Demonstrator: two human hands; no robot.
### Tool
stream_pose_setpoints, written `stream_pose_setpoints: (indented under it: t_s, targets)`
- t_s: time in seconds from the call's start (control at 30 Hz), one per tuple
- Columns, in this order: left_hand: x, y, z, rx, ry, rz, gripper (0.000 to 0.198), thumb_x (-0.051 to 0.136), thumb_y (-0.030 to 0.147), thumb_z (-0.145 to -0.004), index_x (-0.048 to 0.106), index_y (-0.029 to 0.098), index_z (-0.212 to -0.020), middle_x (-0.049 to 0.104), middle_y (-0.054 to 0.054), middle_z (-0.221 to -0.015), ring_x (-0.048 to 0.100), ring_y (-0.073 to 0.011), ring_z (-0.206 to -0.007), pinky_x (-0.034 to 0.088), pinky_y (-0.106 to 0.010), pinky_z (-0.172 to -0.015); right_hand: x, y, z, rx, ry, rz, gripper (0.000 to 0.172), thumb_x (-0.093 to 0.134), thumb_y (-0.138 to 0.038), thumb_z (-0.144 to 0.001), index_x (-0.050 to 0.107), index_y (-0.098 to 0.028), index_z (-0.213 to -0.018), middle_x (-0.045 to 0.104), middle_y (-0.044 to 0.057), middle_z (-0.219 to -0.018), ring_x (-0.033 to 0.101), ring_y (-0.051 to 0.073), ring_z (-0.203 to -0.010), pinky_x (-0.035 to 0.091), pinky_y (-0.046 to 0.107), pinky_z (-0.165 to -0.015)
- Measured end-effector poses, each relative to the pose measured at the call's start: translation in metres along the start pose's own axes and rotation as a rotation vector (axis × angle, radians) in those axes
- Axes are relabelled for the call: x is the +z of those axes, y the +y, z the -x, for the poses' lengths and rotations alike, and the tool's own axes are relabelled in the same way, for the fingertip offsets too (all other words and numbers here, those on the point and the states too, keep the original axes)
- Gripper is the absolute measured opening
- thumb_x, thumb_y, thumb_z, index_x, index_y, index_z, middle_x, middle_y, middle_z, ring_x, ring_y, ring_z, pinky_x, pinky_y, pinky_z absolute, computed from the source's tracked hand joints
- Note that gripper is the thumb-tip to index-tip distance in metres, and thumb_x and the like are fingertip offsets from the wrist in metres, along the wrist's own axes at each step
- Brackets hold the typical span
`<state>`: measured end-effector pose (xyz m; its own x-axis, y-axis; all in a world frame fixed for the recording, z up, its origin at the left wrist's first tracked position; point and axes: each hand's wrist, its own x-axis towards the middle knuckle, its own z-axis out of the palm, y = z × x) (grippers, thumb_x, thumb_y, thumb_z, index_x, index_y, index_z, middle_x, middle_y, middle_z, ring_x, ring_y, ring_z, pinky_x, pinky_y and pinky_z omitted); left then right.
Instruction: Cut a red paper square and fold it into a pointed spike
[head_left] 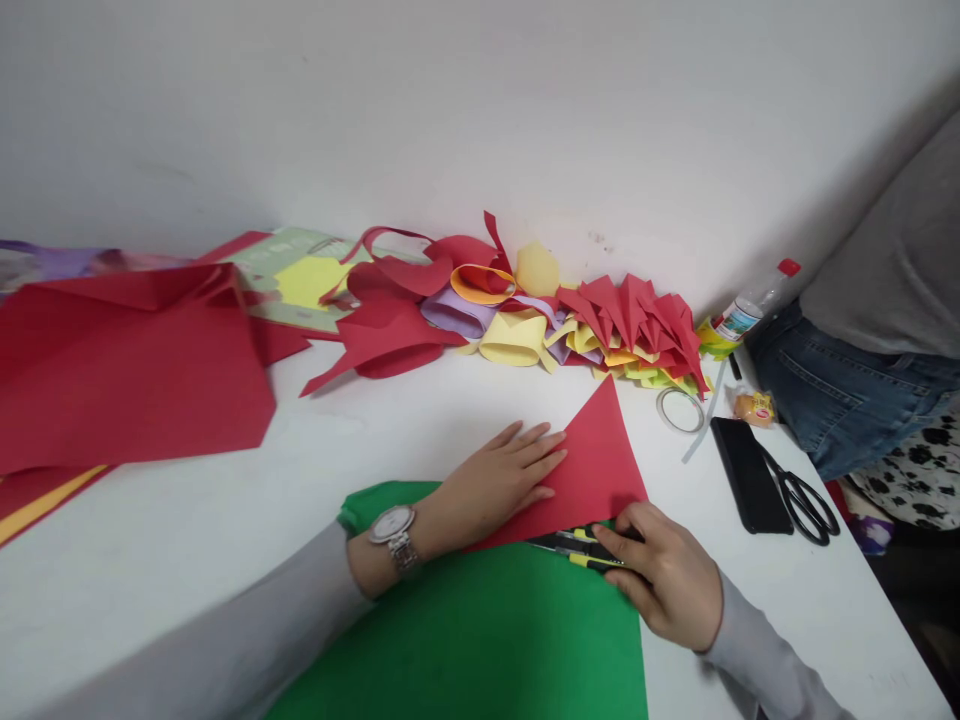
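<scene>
My left hand (499, 482) lies flat with its fingers spread on a folded piece of red paper (604, 455), which comes to a point at the top. Beneath it is a large sheet of green paper (495, 630). At the lower right edge of the red paper, my right hand (660, 570) is closed, thumb and fingers around the end of a black-and-yellow tool (574, 545). The tool has a grey, blade-like front pointing left, partly under the red paper; its exact kind is unclear. My curled fingers also touch the red paper's right corner.
Folded paper shapes (510, 330) line the wall. Large red paper (135, 370) lies left. At right are a tape roll (661, 412), black phone (750, 475), black-handled scissors (806, 505), wrapped snack (752, 407) and bottle (739, 318). Another person (877, 270) is beside the table.
</scene>
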<state>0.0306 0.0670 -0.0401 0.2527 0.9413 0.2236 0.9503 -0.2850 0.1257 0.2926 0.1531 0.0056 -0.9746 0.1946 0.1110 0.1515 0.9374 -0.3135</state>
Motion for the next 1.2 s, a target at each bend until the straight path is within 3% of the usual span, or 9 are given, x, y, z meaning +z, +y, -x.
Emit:
stream_pose_setpoints:
  t_s: [1.2]
  targets:
    - [-0.006,0.004,-0.004,-0.015,-0.010,0.022,0.042,0.035,0.040,-0.102,0.047,0.020,-0.137,0.047,-0.009,-0.148,0.036,-0.0266,-0.140,0.025,-0.044,-0.113,0.006,-0.013,-0.012,-0.046,-0.031,0.033,0.041,0.057,-0.023,-0.088,0.056,-0.013,-0.129,0.053,0.012,-0.095,0.055,0.024,-0.082,0.053,0.037,-0.068]
